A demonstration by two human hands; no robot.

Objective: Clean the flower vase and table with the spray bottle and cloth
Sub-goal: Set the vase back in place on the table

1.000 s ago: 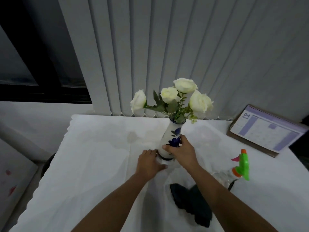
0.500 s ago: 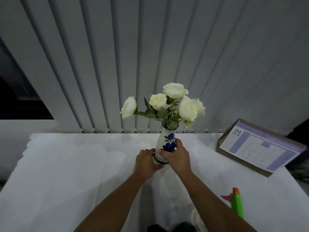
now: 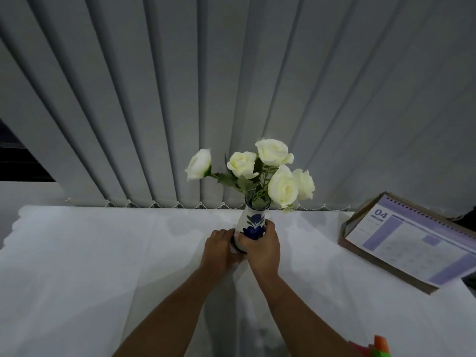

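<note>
A white vase (image 3: 252, 220) with blue flower painting stands upright near the back middle of the table (image 3: 90, 266), which is covered by a white cloth. It holds several white roses (image 3: 273, 153). My right hand (image 3: 261, 247) wraps around the vase's lower body from the right. My left hand (image 3: 219, 248) presses against its base from the left. Only the orange and green top of the spray bottle (image 3: 378, 347) shows at the bottom right edge. The cleaning cloth is out of view.
A purple desk calendar (image 3: 412, 243) stands at the back right of the table. Grey vertical blinds (image 3: 231, 86) hang right behind the table's far edge. A dark window gap (image 3: 18, 161) shows at the left.
The view has tilted up and moved closer, so the dark cloth has left the frame and the spray bottle has dropped to the bottom edge. Both hands stay on the vase.
</note>
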